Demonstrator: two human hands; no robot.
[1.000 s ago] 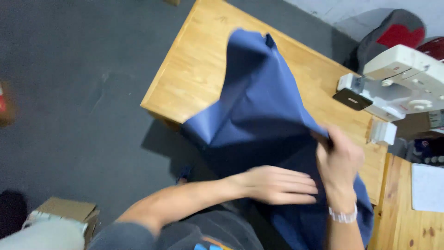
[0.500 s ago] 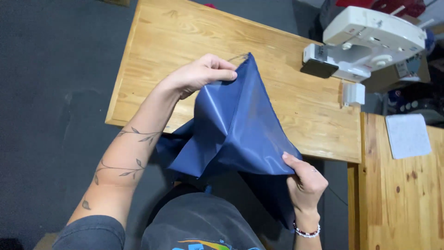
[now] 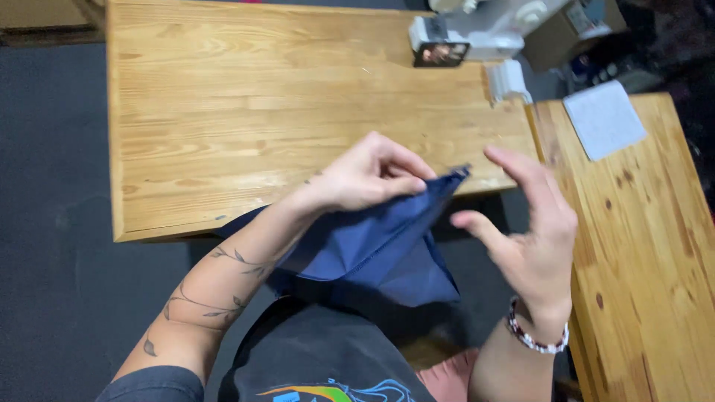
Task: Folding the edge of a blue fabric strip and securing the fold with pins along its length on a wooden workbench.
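While my left hand pinches the upper edge of the navy blue fabric between thumb and fingertips, my right hand stands open just beside the cloth's pointed corner, fingers spread and thumb out, holding nothing. The corner of the cloth pokes out past my left fingertips, toward the gap between my two hands. From that pinch the cloth hangs down in loose folds in front of my dark shirt, off the near edge of the wooden table rather than lying on it.

I judge the step in hand to be gathering and aligning an edge or corner of the cloth: one hand has its grip, the other has not yet closed. The next move appears to call for the right hand to take the free corner squarely, thumb under and fingers over, without dragging the fold out of the left pinch. The material looks thin and slippery, so a light, even hold seems advisable.

Further observations: a white sewing machine sits at the far edge of the table, well apart from my hands. A pale cloth square lies on the second wooden table to my right. A beaded bracelet circles my right wrist.
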